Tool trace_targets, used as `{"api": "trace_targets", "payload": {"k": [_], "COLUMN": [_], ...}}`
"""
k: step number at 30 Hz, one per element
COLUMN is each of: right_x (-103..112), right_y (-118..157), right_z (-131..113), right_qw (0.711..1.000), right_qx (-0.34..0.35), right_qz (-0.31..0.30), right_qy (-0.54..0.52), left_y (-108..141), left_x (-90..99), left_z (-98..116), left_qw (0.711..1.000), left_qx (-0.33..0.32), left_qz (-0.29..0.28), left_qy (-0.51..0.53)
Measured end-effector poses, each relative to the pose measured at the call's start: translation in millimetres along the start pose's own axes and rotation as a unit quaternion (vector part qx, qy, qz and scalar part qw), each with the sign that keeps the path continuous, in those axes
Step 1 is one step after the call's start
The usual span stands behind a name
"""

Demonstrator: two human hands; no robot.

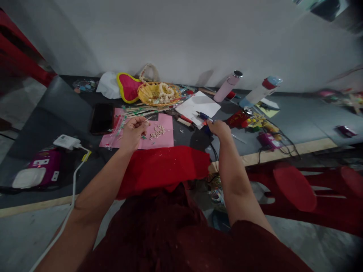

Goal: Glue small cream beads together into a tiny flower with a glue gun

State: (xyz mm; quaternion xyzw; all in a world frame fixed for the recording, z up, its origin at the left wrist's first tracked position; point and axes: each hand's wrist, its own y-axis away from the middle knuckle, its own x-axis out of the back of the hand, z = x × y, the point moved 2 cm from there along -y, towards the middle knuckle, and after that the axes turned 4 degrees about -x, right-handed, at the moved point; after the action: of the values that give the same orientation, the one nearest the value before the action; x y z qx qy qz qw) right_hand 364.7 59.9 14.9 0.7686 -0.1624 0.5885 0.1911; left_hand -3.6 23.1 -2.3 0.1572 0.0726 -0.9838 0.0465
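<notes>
My left hand [132,133] is closed in a pinch above the pink paper [167,141], a tiny pale piece at its fingertips. That piece is too small to name. On the paper, just right of this hand, lies a loose pile of small cream-coloured bits [158,131]. My right hand [220,130] is wrapped round a blue glue gun [202,115], its nozzle pointing left over a white sheet [195,104]. A clear rod [238,138] sticks out behind that hand, and a dark cord hangs below. Pliers [185,120] lie between the two hands.
A yellow basket [144,99] with cream strands stands at the back, beside thin green-wrapped sticks [141,111]. Further right are a pink flask [227,87], a clear bottle [256,94] and a red can [238,118]. A phone [102,118] and a white charger [67,141] lie left.
</notes>
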Motion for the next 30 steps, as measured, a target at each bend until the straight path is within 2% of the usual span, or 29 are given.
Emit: {"api": "trace_targets", "payload": {"k": [2, 5, 6, 7, 8, 10, 12, 15, 19, 21, 22, 24, 26, 28, 30], "right_x": [6, 6, 3, -3, -10, -25, -40, -55, -56, -53, -51, -51, -55, -60, -64], "right_y": [12, 43, 54, 64, 73, 84, 87, 84, 89, 99, 105, 116, 125, 130, 132], "right_z": [-14, -54, -69, -84, -97, -117, -126, -128, -130, -136, -140, -147, -152, -155, -155], "right_qw": [0.999, 0.980, 0.969, 0.957, 0.943, 0.923, 0.921, 0.927, 0.915, 0.890, 0.868, 0.804, 0.751, 0.733, 0.727], "right_qx": [0.028, 0.168, 0.222, 0.276, 0.329, 0.382, 0.386, 0.371, 0.377, 0.379, 0.371, 0.340, 0.306, 0.285, 0.275], "right_qz": [0.033, 0.103, 0.108, 0.087, 0.042, -0.027, -0.054, -0.053, -0.045, -0.064, -0.086, -0.148, -0.196, -0.215, -0.223], "right_qy": [0.022, 0.009, -0.006, -0.022, -0.033, -0.036, -0.026, -0.028, -0.138, -0.246, -0.318, -0.464, -0.551, -0.579, -0.588], "left_y": [0, 0, 1, 1, 1, 2, 3, 5, 7, 9, 9, 11, 12, 14, 15], "left_x": [-0.2, -1.3, -1.7, -2.1, -2.4, -2.9, -3.7, -6.0, -9.0, -9.9, -10.5, -11.9, -13.6, -15.2, -16.4], "left_z": [-1, -2, -2, -1, -1, 0, 1, 3, 3, 2, 2, 3, 3, 4, 4], "left_qw": [1.000, 1.000, 1.000, 1.000, 1.000, 1.000, 1.000, 0.999, 0.997, 0.996, 0.996, 0.995, 0.994, 0.995, 0.995], "left_qx": [0.000, -0.006, -0.008, -0.011, -0.012, -0.012, -0.011, -0.011, -0.016, -0.017, -0.019, -0.025, -0.031, -0.035, -0.037], "left_qz": [0.002, -0.004, -0.006, -0.007, -0.008, -0.007, -0.010, -0.019, -0.026, -0.025, -0.023, -0.022, -0.021, -0.019, -0.019], "left_qy": [-0.001, -0.005, -0.008, -0.011, -0.014, -0.020, -0.025, -0.037, -0.068, -0.083, -0.088, -0.095, -0.098, -0.097, -0.096]}}
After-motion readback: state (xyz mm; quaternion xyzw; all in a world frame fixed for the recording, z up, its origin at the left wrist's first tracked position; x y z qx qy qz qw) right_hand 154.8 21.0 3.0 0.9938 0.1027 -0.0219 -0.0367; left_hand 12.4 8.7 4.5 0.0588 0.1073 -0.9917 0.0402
